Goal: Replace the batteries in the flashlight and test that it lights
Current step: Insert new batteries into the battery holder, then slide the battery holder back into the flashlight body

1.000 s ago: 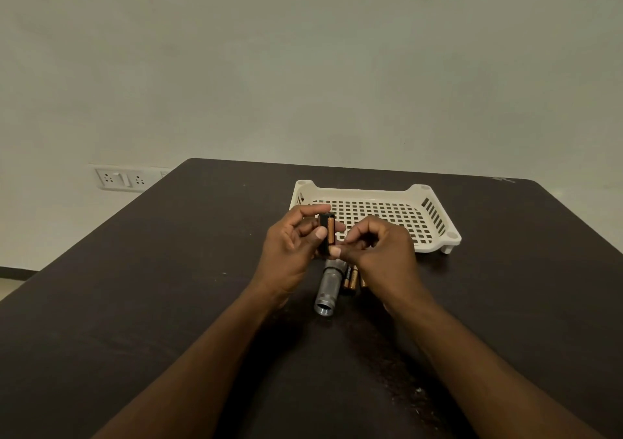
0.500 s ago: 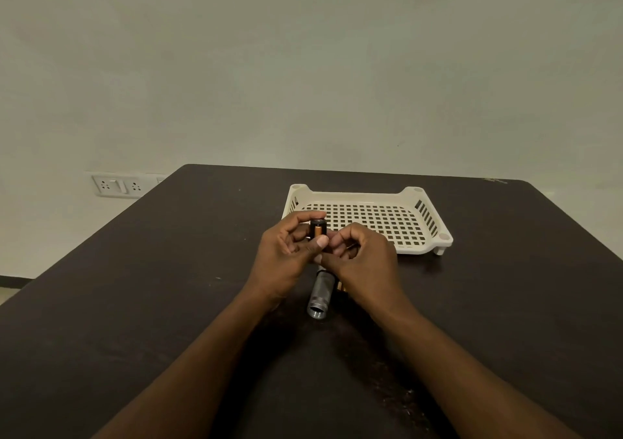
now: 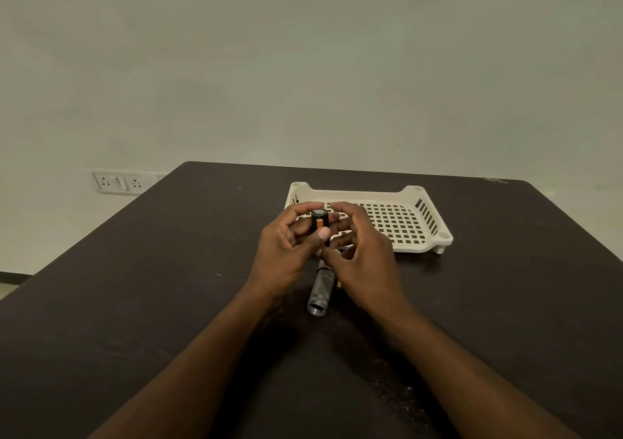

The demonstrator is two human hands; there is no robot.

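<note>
Head camera: we pinched a small black cylindrical battery holder with a copper-and-black cell showing in its side (image 3: 319, 223) between our left thumb and curled fingers (image 3: 324, 234), holding it upright above the table. Our left hand (image 3: 286, 253) gripped it from the left side, thumb tip across the front. Our right hand (image 3: 364, 256) sat just beside it, fingers curled, fingertips touching the holder's right side near the top; we could not tell whether the right hand truly gripped it or only touched it.

Below and between our hands lay the silver-grey metal flashlight tube (image 3: 320, 292) flat on the table, open threaded end toward us, its far end hidden under our fingers. A sliver of something orange showed just right of the tube, under the right hand; too hidden to identify.

Behind our hands stood a white perforated plastic tray (image 3: 411, 223) with slotted walls and short feet, near the holder but apart from it.

All of it rested on a dark brown tabletop (image 3: 168, 287), scuffed near our right forearm. On the pale wall at left we saw a white socket-and-switch plate (image 3: 118, 182).
</note>
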